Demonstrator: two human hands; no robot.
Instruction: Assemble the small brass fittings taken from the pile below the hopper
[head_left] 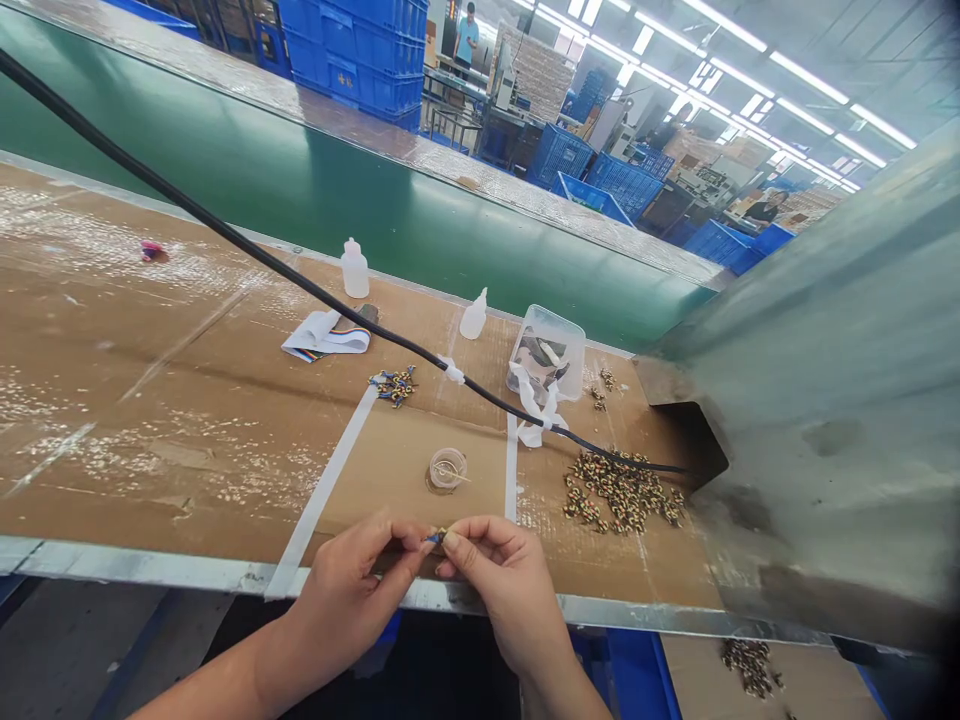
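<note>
Head view: left hand (352, 575) and right hand (504, 580) pinch bluish piece (436, 538) over scuffed cardboard (217, 400).

Cup (448, 469) on the table (225, 440), between tape strips; small-parts heap (622, 490) to its right; smaller pile (393, 386) behind-left; box (547, 352) behind-right; conveyor (360, 190) beyond table.

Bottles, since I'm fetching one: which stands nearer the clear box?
The smaller bottle with the pointed tip; the larger, pink-topped bottle stands farther left from the box.
</note>
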